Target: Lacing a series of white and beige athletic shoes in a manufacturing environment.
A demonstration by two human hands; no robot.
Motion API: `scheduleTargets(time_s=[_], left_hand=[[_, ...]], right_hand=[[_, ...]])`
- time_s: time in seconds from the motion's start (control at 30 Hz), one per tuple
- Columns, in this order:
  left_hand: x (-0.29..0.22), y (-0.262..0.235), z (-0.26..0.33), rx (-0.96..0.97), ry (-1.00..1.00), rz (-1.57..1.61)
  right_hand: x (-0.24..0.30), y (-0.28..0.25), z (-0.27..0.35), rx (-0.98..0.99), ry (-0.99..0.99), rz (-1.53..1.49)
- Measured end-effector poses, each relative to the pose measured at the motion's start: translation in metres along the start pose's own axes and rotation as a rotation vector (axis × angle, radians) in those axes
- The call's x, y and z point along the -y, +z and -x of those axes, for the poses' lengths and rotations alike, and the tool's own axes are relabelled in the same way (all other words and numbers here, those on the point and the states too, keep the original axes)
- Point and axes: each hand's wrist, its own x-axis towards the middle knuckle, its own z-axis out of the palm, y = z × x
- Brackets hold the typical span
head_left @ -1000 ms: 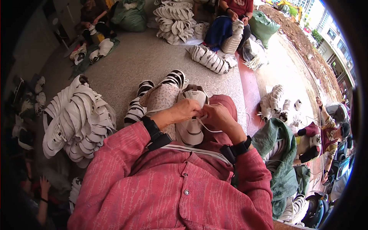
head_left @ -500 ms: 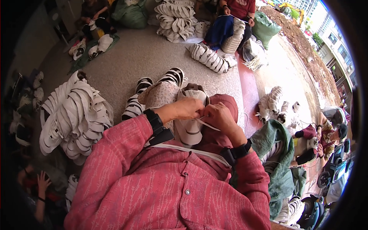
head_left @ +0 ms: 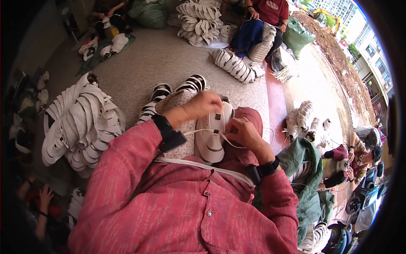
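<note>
A white mesh shoe upper (head_left: 211, 146) lies across my lap, its toe toward my body. A thin white shoelace (head_left: 200, 130) is threaded near its middle, with one side trailing left and the other curving right under my right hand. My left hand (head_left: 202, 105) is raised over the upper's far left part, fingers curled together; whatever they hold, if anything, is hidden. At the upper's right edge my right hand (head_left: 244, 130) is closed, thumb and fingertips pinched by the lace. Patterned cloth (head_left: 179, 111) covers my left thigh beside the upper.
A tall heap of stacked white uppers (head_left: 82, 122) stands at my left. Black-and-white shoes (head_left: 192, 84) lie beyond my knees. More uppers (head_left: 239, 67) lie ahead near a seated person (head_left: 270, 12). To the right are a green cloth (head_left: 298, 165) and another upper stack (head_left: 300, 118).
My hands, together over the upper, have parted. My left hand has moved up and slightly left, my right slightly down and right; the lace now shows lying loosely across the upper.
</note>
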Motion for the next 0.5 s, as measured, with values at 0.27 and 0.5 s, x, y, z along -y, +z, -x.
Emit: scheduleTargets(time_s=[0.27,0.5], left_hand=[[-0.022,-0.07,0.04,-0.288,-0.283,0.212],[-0.022,-0.017,0.079,-0.27,-0.339,0.33]], right_hand=[[0.036,-0.002,-0.01,0.105,0.392,-0.125],[0.047,0.018,-0.013,-0.12,0.154,-0.009]])
